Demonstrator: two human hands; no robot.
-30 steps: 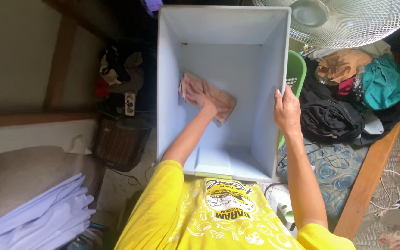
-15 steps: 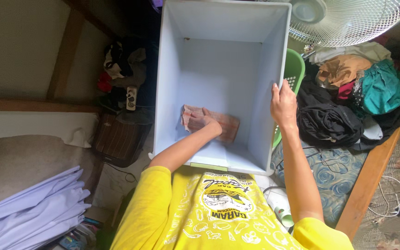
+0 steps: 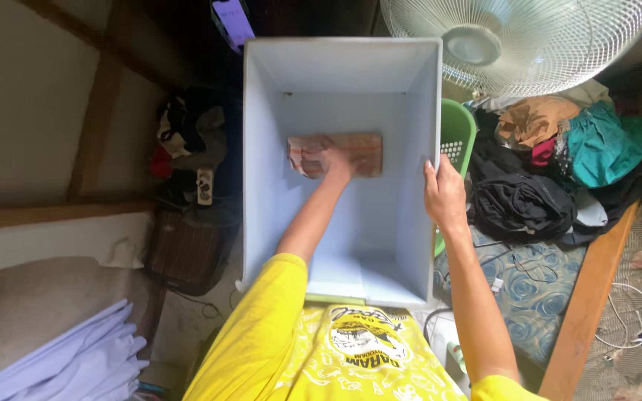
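Wiping of a grey plastic storage bin (image 3: 265, 134), seen from above. The left hand (image 3: 334, 160) presses flat on a pinkish cloth (image 3: 339, 153) against the bin's floor near the far wall; the right hand (image 3: 443, 194) grips the right rim, steadying it. The interior shows no visible dirt; how much remains unwiped cannot be told.

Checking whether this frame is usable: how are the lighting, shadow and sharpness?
Head view: bright even light inside the grey bin; left hand on the cloth is sharp; the fan is washed pale; the gap left of the bin falls into deep shadow.
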